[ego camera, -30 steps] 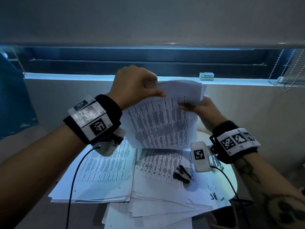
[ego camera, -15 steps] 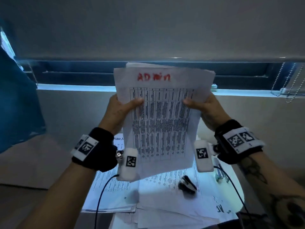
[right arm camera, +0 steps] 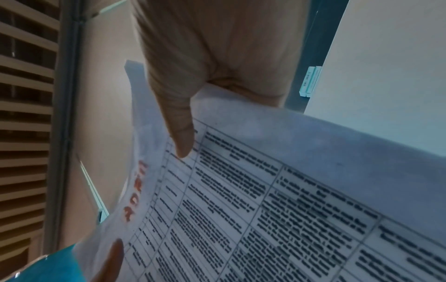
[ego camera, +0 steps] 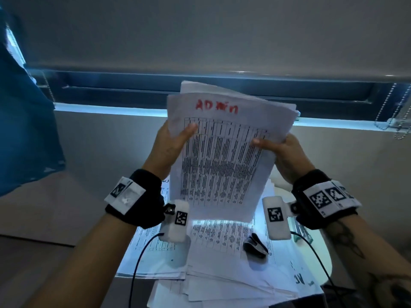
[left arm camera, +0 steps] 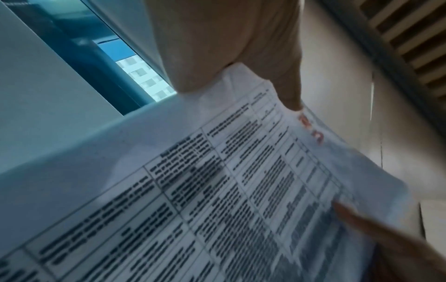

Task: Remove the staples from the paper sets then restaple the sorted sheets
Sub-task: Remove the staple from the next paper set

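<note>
I hold a set of printed sheets (ego camera: pixel 222 161) upright in front of me, with a table of text and red handwriting at its top. My left hand (ego camera: pixel 171 143) grips its left edge, thumb pressed on the front. My right hand (ego camera: pixel 280 150) grips the right edge the same way. The left wrist view shows the sheets (left arm camera: pixel 241 190) under my left thumb (left arm camera: pixel 287 76). In the right wrist view the same sheets (right arm camera: pixel 265 190) lie under my right thumb (right arm camera: pixel 178 124). A black staple remover (ego camera: pixel 254 244) lies on the loose paper piles (ego camera: pixel 222 274) below.
The piles cover a small round white table (ego camera: pixel 322 258). A window sill (ego camera: pixel 111 110) runs behind the sheets, and a blue cloth (ego camera: pixel 24 130) hangs at the left. Bead chains (ego camera: pixel 398 121) hang at the far right. Cables trail from both wrist cameras.
A second ago my hands were folding the sheets over above the piles. Now the set stands upright and squared between both hands, raised a little higher.
</note>
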The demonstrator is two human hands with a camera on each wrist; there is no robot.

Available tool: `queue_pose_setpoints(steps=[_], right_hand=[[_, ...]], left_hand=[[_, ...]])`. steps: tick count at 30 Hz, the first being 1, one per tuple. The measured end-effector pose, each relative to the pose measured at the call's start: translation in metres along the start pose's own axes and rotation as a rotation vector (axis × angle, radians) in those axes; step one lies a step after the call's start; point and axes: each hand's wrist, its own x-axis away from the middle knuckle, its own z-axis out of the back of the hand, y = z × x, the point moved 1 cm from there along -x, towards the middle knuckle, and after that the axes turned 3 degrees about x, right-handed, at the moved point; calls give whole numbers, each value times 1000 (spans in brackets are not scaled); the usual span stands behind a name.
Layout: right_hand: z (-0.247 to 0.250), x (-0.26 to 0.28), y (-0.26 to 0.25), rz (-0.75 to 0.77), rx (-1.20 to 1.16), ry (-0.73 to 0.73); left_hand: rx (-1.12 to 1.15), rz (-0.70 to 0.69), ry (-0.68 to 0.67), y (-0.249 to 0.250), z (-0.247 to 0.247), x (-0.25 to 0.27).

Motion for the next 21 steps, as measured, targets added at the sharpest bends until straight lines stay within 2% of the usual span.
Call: queue_pose_setpoints(steps=[3, 11, 13, 16, 21], right_hand=[[2, -2, -4, 17, 18, 18], [-9, 4, -4, 102, -74, 77], [-13, 2, -5, 99, 17, 74], [-14, 1, -8, 87, 88, 87], [-26, -3, -24, 133, -107, 72]], left_hand=[[-8, -5, 18, 2, 8, -3], [233, 24, 107, -4, 1, 3], [225, 30, 70, -5, 0, 2], [69, 46, -17, -3, 0, 0], [-58, 88, -110, 3, 33, 5]])
